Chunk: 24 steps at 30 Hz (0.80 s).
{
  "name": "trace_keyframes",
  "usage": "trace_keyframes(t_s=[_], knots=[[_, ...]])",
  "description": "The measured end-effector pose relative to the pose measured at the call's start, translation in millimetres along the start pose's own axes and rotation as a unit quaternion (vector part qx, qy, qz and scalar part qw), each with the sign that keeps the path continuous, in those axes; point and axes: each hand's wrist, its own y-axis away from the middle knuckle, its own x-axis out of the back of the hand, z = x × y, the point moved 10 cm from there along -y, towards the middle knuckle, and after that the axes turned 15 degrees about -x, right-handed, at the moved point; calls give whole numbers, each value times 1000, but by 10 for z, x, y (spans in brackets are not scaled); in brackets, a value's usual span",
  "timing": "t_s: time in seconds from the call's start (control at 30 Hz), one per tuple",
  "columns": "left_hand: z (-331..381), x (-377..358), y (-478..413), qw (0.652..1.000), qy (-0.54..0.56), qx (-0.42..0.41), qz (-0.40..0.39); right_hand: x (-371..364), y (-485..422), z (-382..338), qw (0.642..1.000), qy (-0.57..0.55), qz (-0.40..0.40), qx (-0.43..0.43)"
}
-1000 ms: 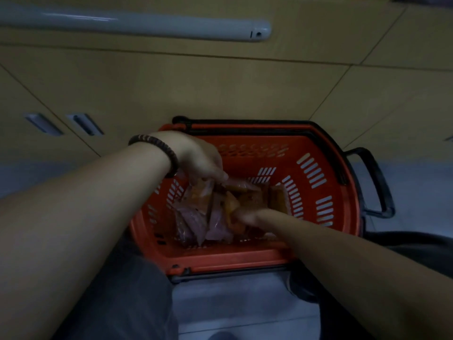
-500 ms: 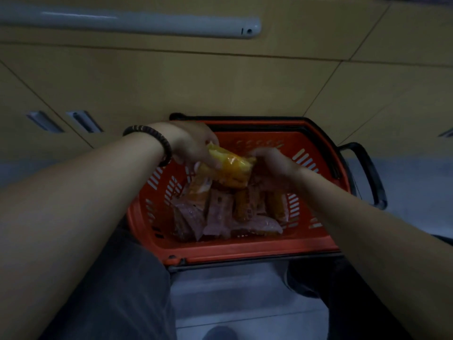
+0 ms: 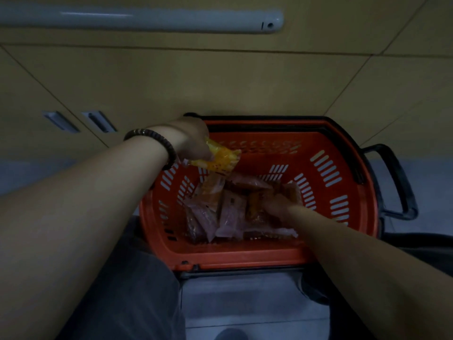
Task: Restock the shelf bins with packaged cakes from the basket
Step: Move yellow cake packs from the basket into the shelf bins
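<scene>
An orange-red basket (image 3: 245,253) with black handles stands on the floor in front of me. Several packaged cakes (image 3: 228,212), in pink and orange wrappers, lie at its bottom. My left hand (image 3: 193,143), with a dark bead bracelet on the wrist, holds a yellow-orange packaged cake (image 3: 218,159) above the basket's left rear corner. My right hand (image 3: 277,207) is down inside the basket among the packages on the right; its fingers are buried among the wrappers and I cannot tell whether they grip one.
Tan cabinet doors (image 3: 220,82) with recessed metal handles (image 3: 98,121) rise right behind the basket. A pale rail (image 3: 147,19) runs along the top left. My grey-trousered legs (image 3: 127,290) flank the basket on a light tiled floor (image 3: 245,303).
My right hand let go of the yellow-orange cake and dropped back into the basket. My left hand kept the cake and shifted slightly left.
</scene>
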Motion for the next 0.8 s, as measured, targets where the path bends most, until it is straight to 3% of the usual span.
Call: trace_keyframes(t_s=[0.07, 0.17, 0.23, 0.3, 0.33, 0.4, 0.53, 0.67, 0.8], knots=[[-6, 14, -9, 1000, 0, 1, 4, -34, -155, 59, 1000, 2, 5, -6], [-3, 28, -5, 1000, 12, 7, 8, 115, -181, 72, 992, 95, 87, -11], [4, 37, 6, 1000, 14, 13, 8, 134, -212, 61, 981, 169, 99, -12], [10, 55, 0, 1000, 12, 16, 12, 104, -211, -19, 947, 295, 128, 11], [10, 70, -6, 1000, 14, 18, 19, 122, -159, -108, 916, 358, 179, 32], [13, 91, -11, 999, 23, 22, 28, 61, 37, -317, 878, 402, 250, 71], [60, 148, 22, 999, 30, 22, 37, -643, 392, -838, 876, 382, 181, 232], [64, 176, 4, 998, 39, 21, 48, -1161, 77, -1071, 843, 447, 182, 238], [30, 164, -23, 998, 37, 16, 46, -1240, -32, -1133, 844, 445, 194, 228]])
